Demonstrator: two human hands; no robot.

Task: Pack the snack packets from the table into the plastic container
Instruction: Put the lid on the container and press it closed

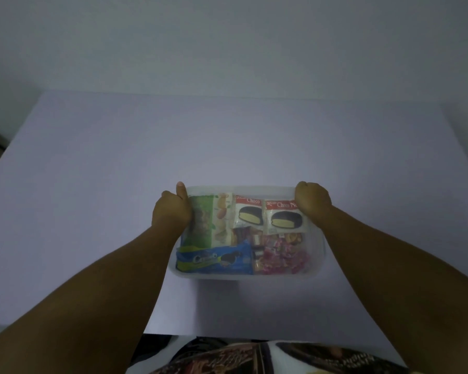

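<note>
Centre frame on the counter [92,184], the plastic container [315,265] full of snack packets [214,261] is gripped at its far corners by both hands [170,211] [312,201]; uneven pressing could probably tip it

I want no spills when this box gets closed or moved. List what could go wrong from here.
1. Both hands, left hand and right hand, grip only the far corners of the plastic container; lifted that way, the near side might sag or tip.
2. The two Choco Pie packets lie on top of the other snacks, so they may slide or get crushed.
3. The pink candies look loose and could scatter if it tilts.
</note>
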